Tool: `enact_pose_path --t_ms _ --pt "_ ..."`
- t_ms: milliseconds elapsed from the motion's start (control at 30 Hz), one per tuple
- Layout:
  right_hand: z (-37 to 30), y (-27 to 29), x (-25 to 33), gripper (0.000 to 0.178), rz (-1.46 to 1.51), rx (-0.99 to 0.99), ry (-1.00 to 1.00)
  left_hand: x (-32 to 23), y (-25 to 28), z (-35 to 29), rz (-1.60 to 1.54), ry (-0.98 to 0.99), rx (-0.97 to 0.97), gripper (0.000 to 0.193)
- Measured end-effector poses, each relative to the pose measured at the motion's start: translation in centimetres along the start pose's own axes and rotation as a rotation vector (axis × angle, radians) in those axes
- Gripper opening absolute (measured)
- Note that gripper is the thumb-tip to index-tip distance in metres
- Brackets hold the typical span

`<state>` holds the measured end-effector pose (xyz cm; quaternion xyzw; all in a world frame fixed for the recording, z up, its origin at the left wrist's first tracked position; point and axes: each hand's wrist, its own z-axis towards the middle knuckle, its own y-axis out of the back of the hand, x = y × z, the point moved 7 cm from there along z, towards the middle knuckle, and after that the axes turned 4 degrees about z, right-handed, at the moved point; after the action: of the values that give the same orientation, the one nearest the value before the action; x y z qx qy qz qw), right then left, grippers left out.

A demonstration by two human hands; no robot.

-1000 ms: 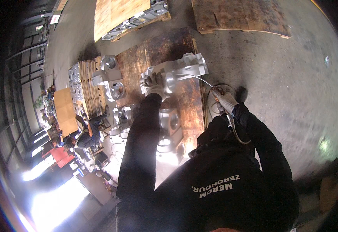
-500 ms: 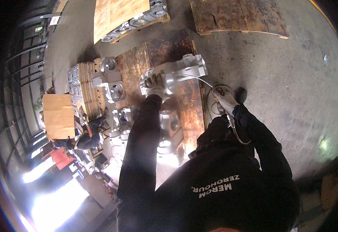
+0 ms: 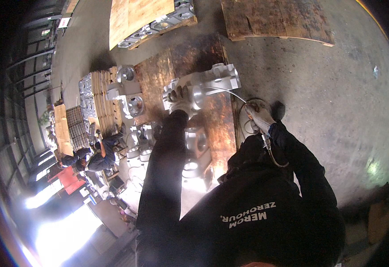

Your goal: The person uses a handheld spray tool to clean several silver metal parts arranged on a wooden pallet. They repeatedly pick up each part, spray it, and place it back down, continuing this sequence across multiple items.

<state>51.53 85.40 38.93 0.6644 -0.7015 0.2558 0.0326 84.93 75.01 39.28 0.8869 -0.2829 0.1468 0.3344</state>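
My gloved left hand (image 3: 179, 100) grips the left part of a silver-grey metal casting (image 3: 221, 79), its fingers curled over the top. The casting lies on a stained wooden board (image 3: 221, 118) and has a round bore beside that hand. My gloved right hand (image 3: 260, 119) is closed around an air blow gun, whose body is mostly hidden by the glove. From it a long, thin, bent nozzle tube (image 3: 233, 92) reaches left to the casting, its tip at or near the bore. An air hose (image 3: 275, 159) with a metal fitting (image 3: 266, 140) hangs below the right hand.
More castings stand left (image 3: 133, 104) and near (image 3: 199, 149) on the board. A board-covered pallet of castings (image 3: 141, 18) and a wooden pallet top (image 3: 276, 20) lie at the far side. At left, people (image 3: 101, 158) work beside stacked parts (image 3: 101, 100). Concrete floor (image 3: 337, 98) extends right.
At the left, the tan sheet by the people has swung aside, uncovering a stack. My hands keep nearly the same positions on the casting and the air blow gun.
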Motion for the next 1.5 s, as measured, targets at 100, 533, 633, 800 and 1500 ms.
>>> enact_pose_path --t_ms 100,533,633,800,1500 --pt "2.0 0.8 -1.3 0.041 0.025 0.059 -0.045 0.4 0.6 -0.5 -0.03 0.039 -0.042 0.127" --pt "3.4 0.9 5.0 0.033 -0.511 -0.046 0.678 1.0 -2.1 1.9 0.025 0.071 -0.032 0.131" --pt "0.7 2.4 4.4 0.03 -0.434 -0.074 0.741 0.1 -1.7 2.0 -0.047 0.023 -0.021 0.131" --pt "-6.0 0.5 6.2 0.028 -0.778 -0.1 0.947 -0.1 0.3 0.7 -0.07 0.014 0.015 0.133" --pt "-4.0 -0.8 7.8 0.031 -0.959 -0.02 0.843 1.0 -0.4 2.8 -0.177 0.122 -0.201 0.12"
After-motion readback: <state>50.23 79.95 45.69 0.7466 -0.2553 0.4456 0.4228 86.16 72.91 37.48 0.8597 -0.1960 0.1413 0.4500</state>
